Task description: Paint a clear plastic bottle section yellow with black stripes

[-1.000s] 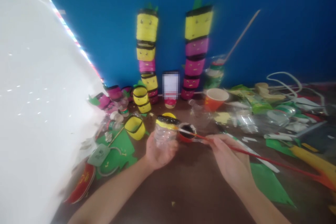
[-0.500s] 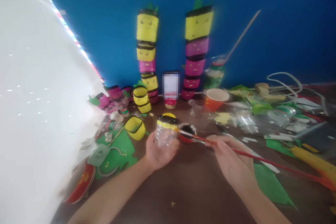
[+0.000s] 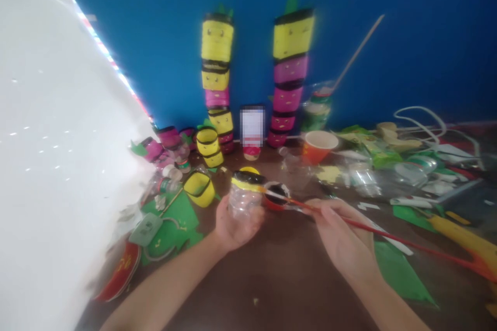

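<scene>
Near the middle, my left hand (image 3: 237, 227) is wrapped round a clear plastic bottle piece (image 3: 244, 200) with a black rim and a yellow band below it. My right hand (image 3: 344, 232) pinches a long red paintbrush (image 3: 298, 204), whose handle runs off to the lower right. The brush tip touches the right side of the yellow band. Just behind the brush sits a small cup of black paint (image 3: 277, 194). A yellow cup with black edges (image 3: 199, 190) lies left of the bottle piece.
Two stacks of yellow and pink cups (image 3: 217, 44) rise against the blue wall. An orange paper cup (image 3: 319, 149), clear bottles (image 3: 365, 178) and a glue gun (image 3: 462, 232) lie right. Green sheets, a tape measure (image 3: 146, 229) and a red bowl (image 3: 121, 274) lie left.
</scene>
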`<action>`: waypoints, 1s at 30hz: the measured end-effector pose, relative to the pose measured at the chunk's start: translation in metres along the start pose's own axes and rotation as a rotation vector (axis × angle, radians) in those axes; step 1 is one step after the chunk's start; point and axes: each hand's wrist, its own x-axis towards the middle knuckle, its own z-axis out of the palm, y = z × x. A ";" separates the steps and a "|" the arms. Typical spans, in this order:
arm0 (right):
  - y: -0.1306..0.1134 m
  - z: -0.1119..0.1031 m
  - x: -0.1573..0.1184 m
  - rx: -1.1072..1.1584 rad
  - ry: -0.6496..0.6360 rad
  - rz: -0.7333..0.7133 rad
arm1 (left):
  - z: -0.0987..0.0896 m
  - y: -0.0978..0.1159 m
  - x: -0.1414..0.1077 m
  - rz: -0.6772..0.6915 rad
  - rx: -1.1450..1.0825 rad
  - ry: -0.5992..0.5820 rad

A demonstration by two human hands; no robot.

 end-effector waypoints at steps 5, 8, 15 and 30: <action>-0.001 0.003 0.000 0.029 0.022 0.040 | 0.005 0.003 -0.002 -0.089 -0.012 -0.040; -0.002 0.005 0.002 0.107 0.012 0.057 | 0.002 0.004 -0.001 -0.091 -0.010 -0.036; 0.003 0.001 0.003 0.023 0.039 0.049 | -0.009 0.006 0.001 -0.121 0.037 -0.077; 0.017 -0.008 0.002 -0.083 -0.067 0.028 | -0.010 0.008 -0.001 -0.175 0.053 -0.129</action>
